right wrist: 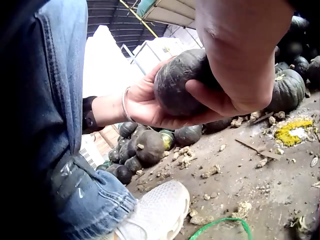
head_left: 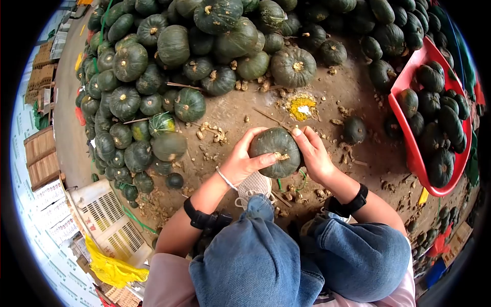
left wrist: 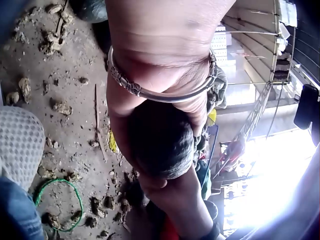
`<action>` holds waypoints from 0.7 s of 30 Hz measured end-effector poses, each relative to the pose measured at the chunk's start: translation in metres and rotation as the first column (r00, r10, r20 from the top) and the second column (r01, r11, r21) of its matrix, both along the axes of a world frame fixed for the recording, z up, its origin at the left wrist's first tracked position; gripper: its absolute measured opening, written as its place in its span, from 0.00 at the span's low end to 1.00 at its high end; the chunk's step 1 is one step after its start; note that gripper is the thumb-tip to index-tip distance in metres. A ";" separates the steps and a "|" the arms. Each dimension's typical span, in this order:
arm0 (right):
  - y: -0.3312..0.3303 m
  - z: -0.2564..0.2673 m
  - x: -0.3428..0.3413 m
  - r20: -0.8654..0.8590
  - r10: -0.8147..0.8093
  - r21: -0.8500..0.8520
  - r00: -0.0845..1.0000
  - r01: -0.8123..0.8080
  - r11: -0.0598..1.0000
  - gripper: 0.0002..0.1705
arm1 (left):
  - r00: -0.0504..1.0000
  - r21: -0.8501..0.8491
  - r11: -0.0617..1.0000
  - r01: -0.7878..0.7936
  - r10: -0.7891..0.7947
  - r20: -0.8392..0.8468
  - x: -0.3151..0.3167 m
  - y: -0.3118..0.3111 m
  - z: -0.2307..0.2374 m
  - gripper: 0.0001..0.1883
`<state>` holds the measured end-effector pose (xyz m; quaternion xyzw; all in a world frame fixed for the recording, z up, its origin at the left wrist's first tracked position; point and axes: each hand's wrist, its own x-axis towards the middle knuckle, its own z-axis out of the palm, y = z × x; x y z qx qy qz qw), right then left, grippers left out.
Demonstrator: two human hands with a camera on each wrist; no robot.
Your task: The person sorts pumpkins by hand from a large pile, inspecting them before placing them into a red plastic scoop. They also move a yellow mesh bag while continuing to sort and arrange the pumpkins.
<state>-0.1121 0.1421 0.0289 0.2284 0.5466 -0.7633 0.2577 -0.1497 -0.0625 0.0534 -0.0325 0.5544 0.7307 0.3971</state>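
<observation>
A dark green pumpkin [head_left: 273,146] with a pale, corky stem stub is held over the ground in front of the knees. My left hand [head_left: 247,159] grips its left side, the thumb lying across the face beside the stub. On the opposite side my right hand [head_left: 316,157] holds the edge, thumb at the upper right; its other fingers are largely hidden. The right wrist view shows the pumpkin [right wrist: 182,82] lying in the left palm [right wrist: 145,104], with the right thumb against it. Seen from the left wrist, the pumpkin [left wrist: 167,150] sits shadowed between both hands.
Piled pumpkins [head_left: 153,66] rise ahead and to the left. A red tub [head_left: 403,120] full of pumpkins stands at the right. One loose pumpkin [head_left: 354,130], dry stem bits and a yellow-white patch [head_left: 302,108] lie on the ground. A pale plastic crate [head_left: 105,215] is at the left.
</observation>
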 end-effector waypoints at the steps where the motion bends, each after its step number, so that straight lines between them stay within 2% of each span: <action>1: -0.001 -0.006 0.002 -0.073 -0.006 0.082 0.997 0.012 0.997 0.20 | 0.999 -0.007 1.000 -0.003 0.002 -0.047 0.001 0.001 -0.003 0.37; 2: -0.001 -0.010 0.004 -0.143 -0.006 0.163 0.990 0.030 0.986 0.20 | 0.996 -0.015 1.000 -0.004 0.003 -0.092 0.002 0.002 -0.006 0.37; 5: 0.006 -0.006 -0.002 -0.235 -0.064 -0.017 0.970 0.062 0.998 0.26 | 0.957 -0.101 0.994 -0.050 0.019 -0.289 0.006 0.003 -0.015 0.33; 8: 0.000 0.014 -0.003 -0.144 0.060 0.006 0.988 -0.060 0.998 0.38 | 0.967 -0.047 0.968 -0.247 0.242 -0.080 0.008 0.009 -0.011 0.26; 9: -0.002 0.019 -0.005 -0.023 0.100 -0.097 0.995 -0.102 0.990 0.50 | 0.960 -0.045 0.972 -0.230 0.220 -0.174 0.007 0.006 -0.013 0.22; 10: -0.001 0.019 -0.004 -0.038 0.090 -0.118 0.995 -0.094 0.989 0.50 | 0.975 -0.057 0.980 -0.191 0.183 -0.124 0.006 0.000 -0.012 0.21; 12: 0.001 0.019 -0.004 -0.069 0.075 -0.162 0.995 -0.085 0.983 0.50 | 0.973 -0.034 0.973 -0.228 0.226 -0.054 0.008 -0.003 -0.006 0.20; 14: 0.004 0.023 -0.006 -0.332 0.291 0.237 0.897 -0.219 0.947 0.50 | 0.990 -0.058 0.989 -0.138 0.139 0.010 0.002 -0.009 -0.007 0.22; 16: 0.006 0.028 -0.006 -0.458 0.548 0.615 0.700 -0.195 0.764 0.50 | 0.999 -0.063 0.998 -0.015 0.018 0.038 -0.007 -0.013 -0.007 0.25; 17: 0.004 0.030 -0.003 -0.455 0.531 0.602 0.715 -0.192 0.775 0.50 | 0.998 -0.057 0.997 0.059 -0.057 0.033 -0.013 -0.014 -0.006 0.26; 19: 0.000 0.019 0.009 -0.432 0.366 0.486 0.824 -0.130 0.864 0.48 | 0.978 -0.015 0.981 0.193 -0.191 0.082 -0.023 -0.012 -0.002 0.33; 21: -0.001 0.017 0.008 -0.379 0.261 0.415 0.888 -0.089 0.906 0.43 | 0.974 -0.010 0.974 0.226 -0.226 0.010 -0.020 0.000 0.001 0.36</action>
